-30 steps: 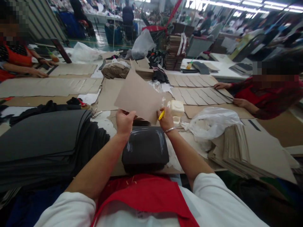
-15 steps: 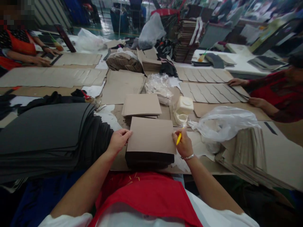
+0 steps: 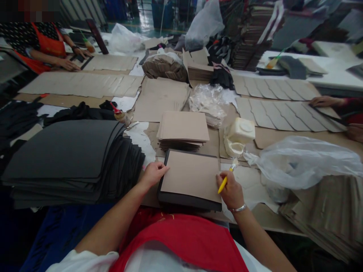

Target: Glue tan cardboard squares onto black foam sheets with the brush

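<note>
A tan cardboard sheet [image 3: 193, 174] lies on a stack of black sheets [image 3: 188, 202] in front of me, with black margins showing around it. My left hand [image 3: 154, 174] pinches the cardboard's left edge between thumb and fingers. Closed around a yellow-handled brush [image 3: 223, 183], my right hand [image 3: 231, 189] also has its fingertips at the cardboard's right edge. The brush's bristles point away from me. Just behind is a pile of similar tan cardboard sheets [image 3: 184, 126].
A large stack of dark grey sheets [image 3: 62, 151] stands on the left. Right of centre is a cut-open cream plastic jug [image 3: 239, 136], near a clear plastic bag [image 3: 309, 162] and a cardboard stack [image 3: 329, 211]. Co-workers' hands [image 3: 68, 62] [image 3: 326, 101] work at both far sides.
The cardboard, earlier tilted up over the black stack, now lies flatter on it with black margins exposed. Both hands have gone down with it. My view has turned somewhat left.
</note>
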A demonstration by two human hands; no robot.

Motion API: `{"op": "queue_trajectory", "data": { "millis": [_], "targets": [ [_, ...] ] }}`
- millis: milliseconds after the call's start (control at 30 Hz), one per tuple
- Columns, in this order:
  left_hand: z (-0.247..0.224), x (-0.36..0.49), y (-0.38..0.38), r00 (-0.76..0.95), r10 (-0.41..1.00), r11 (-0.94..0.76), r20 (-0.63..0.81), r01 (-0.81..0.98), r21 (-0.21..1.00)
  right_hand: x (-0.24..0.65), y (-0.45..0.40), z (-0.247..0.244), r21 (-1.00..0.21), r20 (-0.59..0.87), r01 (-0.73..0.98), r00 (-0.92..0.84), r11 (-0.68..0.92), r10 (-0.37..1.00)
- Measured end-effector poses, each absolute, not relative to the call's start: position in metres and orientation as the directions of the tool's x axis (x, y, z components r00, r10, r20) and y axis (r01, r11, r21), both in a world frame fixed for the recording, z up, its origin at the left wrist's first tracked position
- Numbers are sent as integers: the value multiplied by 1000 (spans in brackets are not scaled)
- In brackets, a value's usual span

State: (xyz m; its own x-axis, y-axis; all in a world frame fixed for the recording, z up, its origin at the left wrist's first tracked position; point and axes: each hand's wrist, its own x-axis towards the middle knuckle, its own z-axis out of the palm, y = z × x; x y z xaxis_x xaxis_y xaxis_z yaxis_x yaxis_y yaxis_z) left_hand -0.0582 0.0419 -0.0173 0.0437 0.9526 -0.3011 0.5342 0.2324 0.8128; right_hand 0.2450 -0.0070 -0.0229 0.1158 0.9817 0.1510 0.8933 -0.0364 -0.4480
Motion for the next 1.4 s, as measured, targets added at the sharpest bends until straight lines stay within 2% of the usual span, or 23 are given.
{"op": "queue_trajectory", "data": {
  "millis": [367,567,733,900,1200,1400],
  "targets": [
    [-22,-58,43,20,948,261,-317,520,813,243,-4,-27,-445,125,894,125,-56,984],
    [-16,-57,41,50,937,252,-345,585,771,242,-6,-24,-427,29,892,177,-148,984],
    [-18,-60,41,46,925,261,-377,645,718,241,-6,-24,-386,-6,908,173,-162,985],
    [-17,-59,39,45,920,272,-390,642,716,238,-7,-19,-361,-49,914,181,-186,982],
    [-25,-63,39,63,940,224,-335,630,744,233,-5,-17,-294,-110,936,168,-193,980],
    [-20,-65,44,140,953,101,-269,689,717,228,-3,-12,-203,-124,955,194,-216,973]
  ]
}}
